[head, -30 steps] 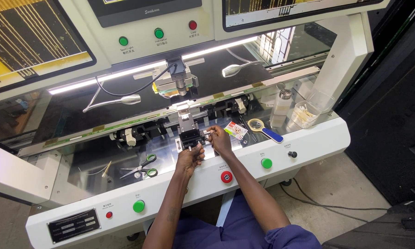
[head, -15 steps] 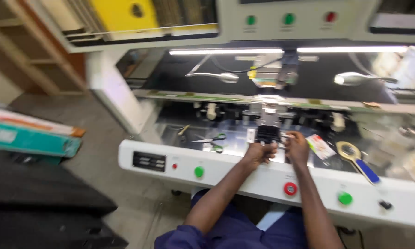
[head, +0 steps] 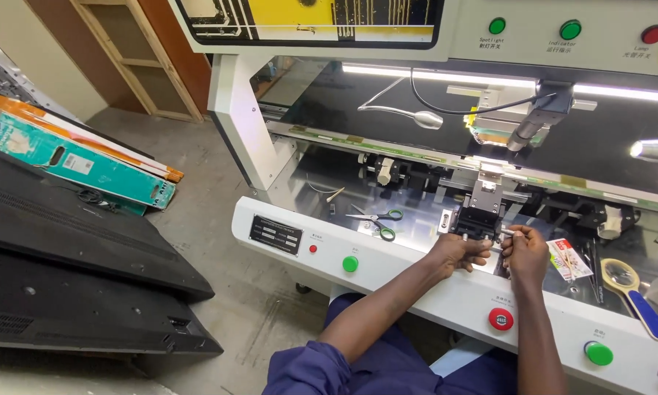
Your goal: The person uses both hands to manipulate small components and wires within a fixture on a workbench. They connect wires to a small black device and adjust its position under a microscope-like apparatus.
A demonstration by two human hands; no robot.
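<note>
Since a moment ago the view has swung left, so the hands now sit low on the right and more of the floor shows; both hands have stayed on the small black block. Nearest are the blue sleeves and the two arms; the left hand (head: 460, 251) is curled against the near left side of the small black block (head: 477, 218), fingers bent close, touching it; the right hand (head: 526, 249) is pinched narrow on a thin silver knob (head: 510, 232) that sticks out of the block's right side. Along the white front panel (head: 417, 281) sit a green button (head: 350, 263) and a red button (head: 501, 319). Just right of the hands lie a small printed packet (head: 569, 257) and a magnifying glass with a blue handle (head: 632, 290) — left of them, green-handled scissors (head: 376, 222) rest on the shiny plate. Farther back a camera (head: 537, 117) hangs over the block; far left, on the floor, dark flat screens (head: 80, 249) lie stacked.
</note>
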